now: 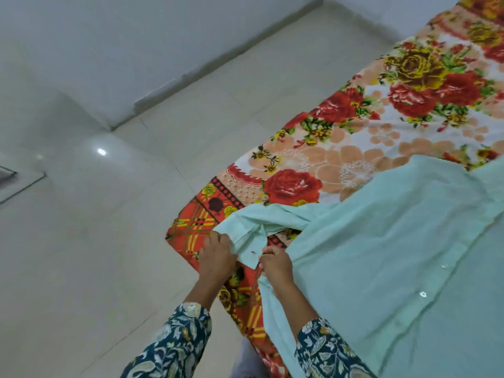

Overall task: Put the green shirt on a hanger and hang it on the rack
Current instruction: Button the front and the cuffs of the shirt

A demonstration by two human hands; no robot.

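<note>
Patterned sleeves (174, 347) nearest; left hand (216, 257) and right hand (275, 264) pinch the green shirt (381, 241) cuff at the blanket (354, 126) corner; no hanger visible, so dragging could bunch it.

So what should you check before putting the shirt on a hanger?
1. Shirt lying on the blanket: ok.
2. Left hand holding the cuff: ok.
3. Right hand gripping the shirt: ok.
4. Sleeve pulled out straight: not ok, it is bunched.
5. Front buttons undone: cannot tell.
6. Hanger and rack within reach: cannot tell, neither is in view.
</note>
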